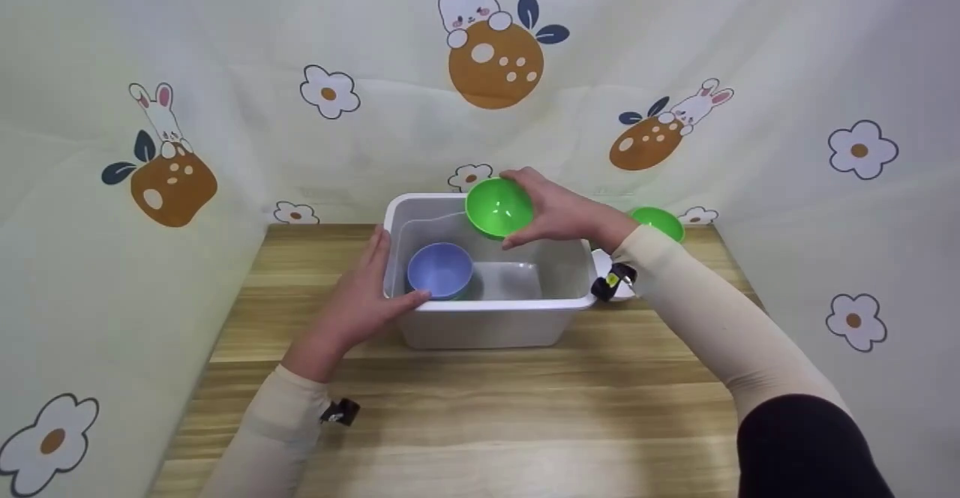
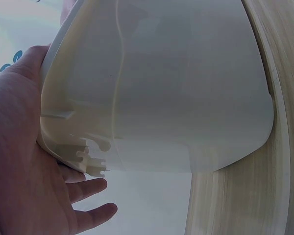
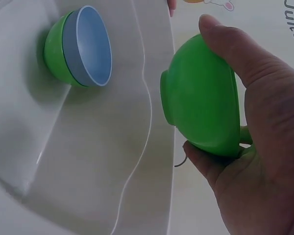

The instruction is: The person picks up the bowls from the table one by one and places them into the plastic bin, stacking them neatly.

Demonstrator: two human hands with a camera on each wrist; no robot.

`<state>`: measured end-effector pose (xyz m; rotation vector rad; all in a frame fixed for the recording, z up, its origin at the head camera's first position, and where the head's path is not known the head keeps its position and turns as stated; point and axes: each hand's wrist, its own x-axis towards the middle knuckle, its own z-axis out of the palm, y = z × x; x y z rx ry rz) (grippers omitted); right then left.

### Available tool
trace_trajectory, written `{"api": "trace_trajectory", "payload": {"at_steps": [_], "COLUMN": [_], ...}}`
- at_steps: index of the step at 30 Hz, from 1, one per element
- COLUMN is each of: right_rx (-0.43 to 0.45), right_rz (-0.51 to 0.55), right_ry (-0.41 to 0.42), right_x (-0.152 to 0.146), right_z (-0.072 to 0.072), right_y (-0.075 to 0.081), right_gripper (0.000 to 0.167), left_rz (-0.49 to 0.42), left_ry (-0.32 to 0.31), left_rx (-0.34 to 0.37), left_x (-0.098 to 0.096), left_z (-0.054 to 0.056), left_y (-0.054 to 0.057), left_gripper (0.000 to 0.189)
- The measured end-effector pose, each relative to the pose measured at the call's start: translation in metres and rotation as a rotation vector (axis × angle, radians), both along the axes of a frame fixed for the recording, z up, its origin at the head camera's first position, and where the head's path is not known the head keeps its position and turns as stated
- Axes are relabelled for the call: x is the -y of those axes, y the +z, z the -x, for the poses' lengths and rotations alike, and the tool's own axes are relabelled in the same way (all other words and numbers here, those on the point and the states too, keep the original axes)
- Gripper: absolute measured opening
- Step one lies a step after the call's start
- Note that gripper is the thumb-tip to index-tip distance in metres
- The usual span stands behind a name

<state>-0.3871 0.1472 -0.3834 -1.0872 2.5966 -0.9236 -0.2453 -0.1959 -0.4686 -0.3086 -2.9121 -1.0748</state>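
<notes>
My right hand [image 1: 559,209] grips a green bowl [image 1: 495,217] by its rim, holding it tilted above the back part of a light grey bin [image 1: 487,325]. In the right wrist view the thumb and fingers lie on opposite sides of this bowl [image 3: 201,93]. Inside the bin, at its left end, a blue bowl [image 1: 441,269] sits nested in another green bowl [image 3: 54,51]. Against the bin's left front corner rests my left hand [image 1: 360,295], its thumb along the front rim. The left wrist view shows its fingers [image 2: 95,218] extended past the bin's edge.
Right of the bin, partly behind my right arm, are another green bowl [image 1: 664,220] and a white object [image 1: 622,292]. The bin stands on a wooden table [image 1: 480,423]. A patterned curtain [image 1: 360,153] encloses the back and sides.
</notes>
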Motion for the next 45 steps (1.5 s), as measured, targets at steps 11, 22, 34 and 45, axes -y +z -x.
{"api": "trace_trajectory", "payload": {"at_steps": [11,22,34,45], "right_rx": [-0.003,0.004,-0.025,-0.063], "right_rz": [0.033,0.037,0.035,0.024], "right_ry": [0.038,0.069,0.103,0.133], "right_x": [0.011,0.025,0.038,0.052], "right_z": [0.008,0.014,0.018,0.017], "right_y": [-0.004,-0.011,-0.016,-0.022], "right_gripper": [0.117,0.114,0.114,0.116], "left_rz": [-0.004,0.003,-0.014,-0.002], "left_ry": [-0.007,0.003,-0.014,-0.013], "left_rx": [-0.003,-0.006,-0.016,-0.022], "left_x": [0.0,-0.001,0.0,0.0], "left_z": [0.001,0.002,0.0,-0.001], "left_y": [0.0,-0.002,0.0,0.0], "left_gripper": [0.138,0.139,0.135,0.136]}}
